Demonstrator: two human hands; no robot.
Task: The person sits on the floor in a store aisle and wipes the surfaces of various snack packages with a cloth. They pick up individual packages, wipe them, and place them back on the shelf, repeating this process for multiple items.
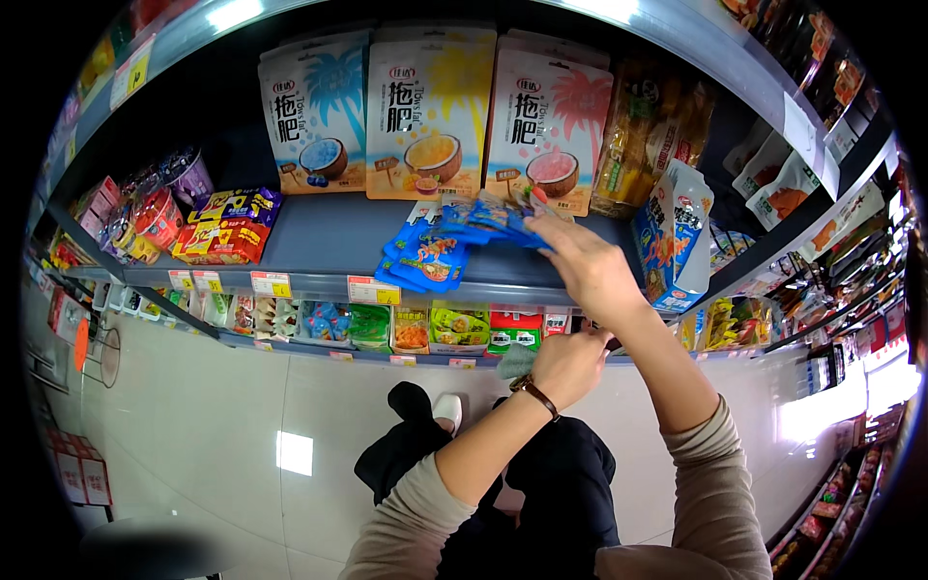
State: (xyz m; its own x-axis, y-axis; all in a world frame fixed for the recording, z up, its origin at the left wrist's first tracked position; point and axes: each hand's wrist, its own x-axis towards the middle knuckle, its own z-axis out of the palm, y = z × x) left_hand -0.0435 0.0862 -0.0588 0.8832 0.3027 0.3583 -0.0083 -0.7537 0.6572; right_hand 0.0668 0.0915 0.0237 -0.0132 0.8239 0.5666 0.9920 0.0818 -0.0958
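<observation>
My right hand [591,264] reaches onto the shelf, its fingers on the right end of a loose fan of blue snack packets [489,221]. Its fingertips are partly hidden by the packets. More blue packets [433,255] lie overlapping at the shelf's front edge, some poking past it. Below the shelf lip, my left hand [569,368] is curled, with a grey-green cloth [516,361] sticking out from under it. A watch with a brown strap is on that wrist. To the right of my right hand stands an open blue-and-white display box [673,235].
Coconut-printed pouches in blue [319,116], yellow [428,116] and pink [547,130] stand behind the packets. Golden packs [649,138] are beside them. Red and yellow snack boxes [225,228] and cups [156,217] sit at left. Price tags [373,288] line the shelf edge [319,283] above a stocked lower shelf.
</observation>
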